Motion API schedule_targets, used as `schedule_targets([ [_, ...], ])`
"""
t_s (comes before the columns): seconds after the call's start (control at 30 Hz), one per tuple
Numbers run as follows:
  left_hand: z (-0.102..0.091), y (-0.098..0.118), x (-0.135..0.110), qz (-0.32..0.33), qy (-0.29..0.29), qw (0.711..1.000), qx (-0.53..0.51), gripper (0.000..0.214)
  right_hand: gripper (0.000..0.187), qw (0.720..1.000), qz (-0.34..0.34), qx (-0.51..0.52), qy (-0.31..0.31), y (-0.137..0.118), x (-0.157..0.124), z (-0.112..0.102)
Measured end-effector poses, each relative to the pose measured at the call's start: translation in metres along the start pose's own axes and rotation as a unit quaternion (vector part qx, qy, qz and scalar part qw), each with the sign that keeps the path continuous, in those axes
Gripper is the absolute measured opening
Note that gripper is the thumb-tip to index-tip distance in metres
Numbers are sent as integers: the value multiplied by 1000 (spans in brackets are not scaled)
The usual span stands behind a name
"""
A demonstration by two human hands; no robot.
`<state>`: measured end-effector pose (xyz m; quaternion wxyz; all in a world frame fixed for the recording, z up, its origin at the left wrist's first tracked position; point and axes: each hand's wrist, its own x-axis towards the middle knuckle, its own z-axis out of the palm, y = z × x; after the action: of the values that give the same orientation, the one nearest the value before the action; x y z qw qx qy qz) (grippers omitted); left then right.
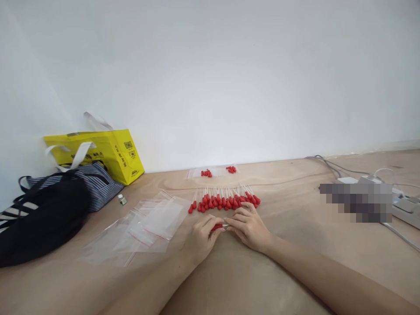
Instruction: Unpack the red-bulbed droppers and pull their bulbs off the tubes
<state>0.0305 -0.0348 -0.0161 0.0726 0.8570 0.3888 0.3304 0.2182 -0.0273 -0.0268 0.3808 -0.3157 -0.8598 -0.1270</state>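
My left hand (206,235) pinches the red rubber bulb of a dropper (216,227) low over the table. On the dropper's clear tube, the fingers of my right hand (248,226) are closed from the other side. The fingers partly cover the tube. Just beyond both hands lies a row of droppers (218,200), red bulbs toward me and clear tubes pointing away. Left of my left hand, several clear zip bags (157,218) with red seal lines lie fanned out and overlapping.
Near the wall, a clear bag (216,171) holds more red-bulbed pieces. At left stand a yellow bag (123,153), a striped bag (101,183) and a black bag (55,214), with a small bottle (122,200) beside them. A power strip (407,210) and cables lie at right.
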Motion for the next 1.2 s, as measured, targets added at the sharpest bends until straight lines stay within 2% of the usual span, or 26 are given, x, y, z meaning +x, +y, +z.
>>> schedule_targets([
  [0.17,-3,-13,-3,74,38,991,106,27,16,999,-7,-23,26,0,0,2],
  [0.37,-5,-15,-6,135,19,979,154,27,17,998,-36,-38,36,-2,1,2],
  [0.57,0,-9,0,137,39,978,150,23,13,999,-20,-41,30,-4,5,3],
  [0.9,-5,-5,-4,136,21,975,175,23,18,999,-17,-25,26,-4,1,-1],
  [1.2,-4,-8,-6,150,29,973,172,25,18,999,-15,-11,33,-5,-1,-2],
])
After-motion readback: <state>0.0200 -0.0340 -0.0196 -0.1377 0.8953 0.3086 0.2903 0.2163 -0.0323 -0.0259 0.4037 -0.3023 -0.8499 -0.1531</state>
